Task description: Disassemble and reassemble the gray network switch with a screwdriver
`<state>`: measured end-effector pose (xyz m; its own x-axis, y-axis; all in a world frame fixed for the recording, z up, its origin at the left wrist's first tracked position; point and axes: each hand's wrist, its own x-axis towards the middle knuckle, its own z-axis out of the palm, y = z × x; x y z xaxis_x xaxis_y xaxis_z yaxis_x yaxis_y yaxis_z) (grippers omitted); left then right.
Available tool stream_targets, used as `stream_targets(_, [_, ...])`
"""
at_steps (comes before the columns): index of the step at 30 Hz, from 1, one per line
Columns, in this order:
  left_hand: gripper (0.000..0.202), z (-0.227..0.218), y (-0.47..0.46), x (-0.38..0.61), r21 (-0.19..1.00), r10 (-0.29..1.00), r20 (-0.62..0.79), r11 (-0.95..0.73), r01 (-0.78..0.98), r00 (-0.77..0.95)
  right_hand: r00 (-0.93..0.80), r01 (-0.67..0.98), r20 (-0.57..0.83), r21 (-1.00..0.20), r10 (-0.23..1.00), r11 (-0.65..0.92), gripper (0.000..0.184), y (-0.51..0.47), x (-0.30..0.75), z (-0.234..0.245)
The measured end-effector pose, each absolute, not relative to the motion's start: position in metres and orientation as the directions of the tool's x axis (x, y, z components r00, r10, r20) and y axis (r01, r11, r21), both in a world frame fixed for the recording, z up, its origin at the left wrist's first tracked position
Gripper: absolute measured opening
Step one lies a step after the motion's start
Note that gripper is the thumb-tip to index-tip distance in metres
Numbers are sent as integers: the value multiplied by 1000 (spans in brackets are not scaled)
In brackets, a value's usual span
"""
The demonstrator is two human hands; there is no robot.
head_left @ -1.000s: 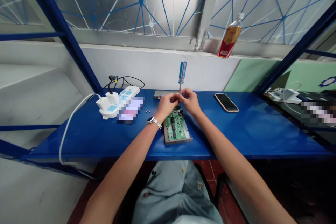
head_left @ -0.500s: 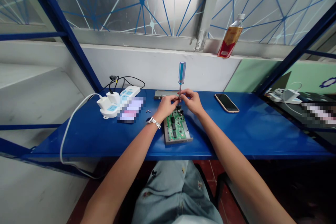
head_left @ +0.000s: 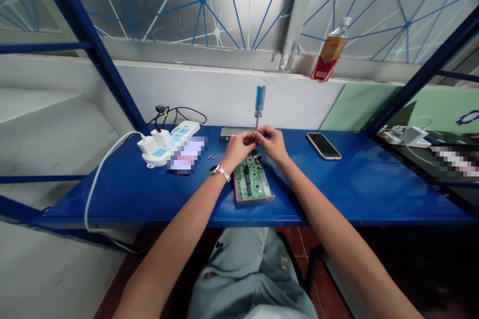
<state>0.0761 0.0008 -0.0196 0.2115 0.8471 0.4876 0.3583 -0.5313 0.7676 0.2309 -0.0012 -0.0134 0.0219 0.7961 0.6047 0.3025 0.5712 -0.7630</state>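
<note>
A screwdriver with a clear blue handle [head_left: 260, 98] stands upright, handle up, above the far end of a green circuit board [head_left: 254, 178]. The board lies in a shallow grey metal case [head_left: 255, 200]. Fingers of my left hand [head_left: 239, 150] and my right hand [head_left: 274, 145] are closed together around the lower shaft. They hide the screwdriver's tip, and whether a screw is there I cannot tell. A silver watch is on my left wrist. Several small screws [head_left: 211, 157] lie on the blue table to the left of my left hand.
Behind my hands lies a flat grey metal piece [head_left: 229, 132]. To the left are a white power strip [head_left: 157, 160] with plugs and cables and a blurred-out phone-like object [head_left: 187, 155]. A phone [head_left: 324, 146] lies to the right; a drink bottle [head_left: 330, 51] stands on the ledge.
The screwdriver has shifted slightly upward, and my fingers have closed in further around its lower shaft. The board and its case have stayed in place.
</note>
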Motion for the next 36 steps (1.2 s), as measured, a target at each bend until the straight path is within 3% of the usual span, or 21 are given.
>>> stream_targets(12, [11, -18, 1, 78, 762, 842, 488, -539, 357, 230, 83, 267, 583, -794, 808, 545, 29, -2, 225, -12])
stream_targets(16, [13, -19, 1, 77, 739, 832, 498, -555, 381, 244, 30, 269, 571, -795, 821, 543, 26, 0, 226, -4])
stream_targets(21, [13, -18, -2, 76, 739, 836, 489, -548, 392, 247, -60, 87, 514, -851, 855, 518, 39, 4, 236, 24])
stream_targets(26, [16, -19, -2, 75, 737, 838, 475, -546, 399, 269, -162, 61, 488, -862, 857, 503, 38, 5, 244, 44])
stream_targets(30, [22, -21, -2, 76, 739, 843, 461, -537, 406, 275, -84, 112, 548, -824, 832, 555, 33, 8, 241, 44])
stream_targets(36, [26, -22, -3, 77, 705, 836, 469, -548, 450, 284, 100, 174, 596, -799, 797, 576, 43, 10, 230, 40])
